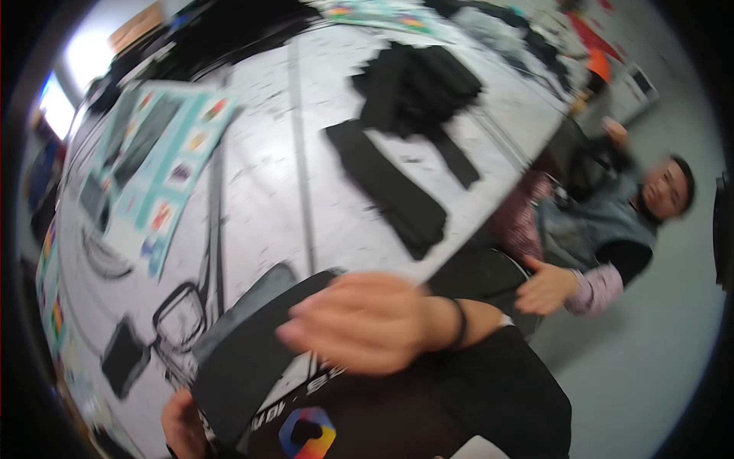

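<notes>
A black fabric piece (245, 348) with a curved outline lies at the near edge of the table, in front of my body. My left hand (183, 425) closes on its lower left edge; part of that hand is cut off by the frame. Over the piece's right end is my right hand (371, 325), a dark band at its wrist, its fingers pointing left and smeared by motion. Whether those fingers touch the fabric is not clear. A greyer fabric piece (248, 306) lies just behind the black one.
Stacked black fabric strips (417, 88) lie on the white table (260, 153), one long strip (394, 191) nearer. Left are a printed teal-and-white sheet (176, 176) and a small dark pad (125, 356). A seated co-worker (589, 229) is at right, one hand (547, 287) near my right forearm.
</notes>
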`<state>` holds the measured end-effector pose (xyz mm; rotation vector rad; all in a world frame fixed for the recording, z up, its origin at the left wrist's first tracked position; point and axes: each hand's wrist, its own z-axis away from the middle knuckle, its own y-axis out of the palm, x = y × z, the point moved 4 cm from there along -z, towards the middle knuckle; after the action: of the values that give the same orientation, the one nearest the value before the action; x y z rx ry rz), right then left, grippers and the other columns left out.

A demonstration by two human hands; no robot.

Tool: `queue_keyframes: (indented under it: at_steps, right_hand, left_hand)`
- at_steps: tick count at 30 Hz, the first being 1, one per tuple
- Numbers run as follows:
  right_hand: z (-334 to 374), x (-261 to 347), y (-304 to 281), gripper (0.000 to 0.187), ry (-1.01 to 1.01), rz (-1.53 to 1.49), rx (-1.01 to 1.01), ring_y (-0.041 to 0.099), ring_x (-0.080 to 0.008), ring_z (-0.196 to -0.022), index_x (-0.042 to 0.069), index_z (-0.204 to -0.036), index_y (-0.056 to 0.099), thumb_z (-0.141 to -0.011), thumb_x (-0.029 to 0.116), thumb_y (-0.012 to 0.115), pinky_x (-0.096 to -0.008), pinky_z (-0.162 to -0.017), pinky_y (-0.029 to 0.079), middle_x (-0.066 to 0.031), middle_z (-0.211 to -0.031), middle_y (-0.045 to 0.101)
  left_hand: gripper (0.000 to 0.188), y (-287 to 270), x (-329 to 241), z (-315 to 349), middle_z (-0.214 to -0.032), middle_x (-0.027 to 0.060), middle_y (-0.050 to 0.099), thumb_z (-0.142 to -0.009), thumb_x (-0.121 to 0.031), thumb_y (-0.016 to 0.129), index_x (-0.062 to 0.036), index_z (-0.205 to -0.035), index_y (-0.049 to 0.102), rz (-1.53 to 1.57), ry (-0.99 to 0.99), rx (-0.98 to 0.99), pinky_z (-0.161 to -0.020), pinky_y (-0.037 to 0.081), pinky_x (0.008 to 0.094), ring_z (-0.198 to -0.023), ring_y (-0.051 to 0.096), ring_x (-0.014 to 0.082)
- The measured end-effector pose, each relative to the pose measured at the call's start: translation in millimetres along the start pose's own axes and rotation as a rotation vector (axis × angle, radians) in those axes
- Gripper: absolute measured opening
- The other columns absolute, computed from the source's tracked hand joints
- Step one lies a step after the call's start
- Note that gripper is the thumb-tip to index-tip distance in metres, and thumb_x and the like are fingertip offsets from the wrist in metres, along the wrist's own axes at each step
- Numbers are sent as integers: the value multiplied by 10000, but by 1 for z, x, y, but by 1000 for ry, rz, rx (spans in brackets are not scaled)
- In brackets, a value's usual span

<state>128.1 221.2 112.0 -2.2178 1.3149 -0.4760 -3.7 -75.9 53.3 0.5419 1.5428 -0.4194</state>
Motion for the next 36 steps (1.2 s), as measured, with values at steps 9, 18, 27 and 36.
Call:
queue_keyframes:
  at_steps: [9, 18, 27, 36]
  right_hand:
    - [19, 18, 41, 229, -141, -195, -44, 568, -217, -854, 19, -1021, 635, -827, 79, 528, -366, -812, 483, -94, -959, 591]
    - [21, 19, 41, 218, -131, -166, -136, 565, -207, -826, 18, -1007, 654, -822, 62, 548, -372, -787, 486, -77, -917, 595]
    - [28, 11, 52, 219, -90, -306, -80, 565, -237, -897, 29, -1018, 642, -831, 143, 623, -401, -824, 472, -96, -982, 593]
    - [33, -8, 68, 559, 390, -761, 158, 463, -386, -1128, 48, -1325, 433, -875, 325, 616, -430, -951, 403, -247, -1377, 356]
  left_hand:
    - [630, 22, 14, -1, -1161, 185, 575, -965, -443, 425, 103, -1276, 462, 118, -283, 419, -911, 420, 360, -1060, 552, 253]
    - [528, 30, 16, 1, -1199, 144, 545, -911, -218, 597, 29, -1332, 393, 58, -331, 486, -911, 430, 360, -1055, 545, 221]
    - [490, 0, 18, 10, -1172, 145, 532, -799, 93, 637, 5, -1246, 455, -144, -83, 313, -839, 450, 299, -1001, 554, 203]
    - [347, 5, 4, 11, -980, 211, 564, -759, 96, 636, 37, -1086, 537, 81, 248, 530, -760, 445, 347, -849, 557, 230]
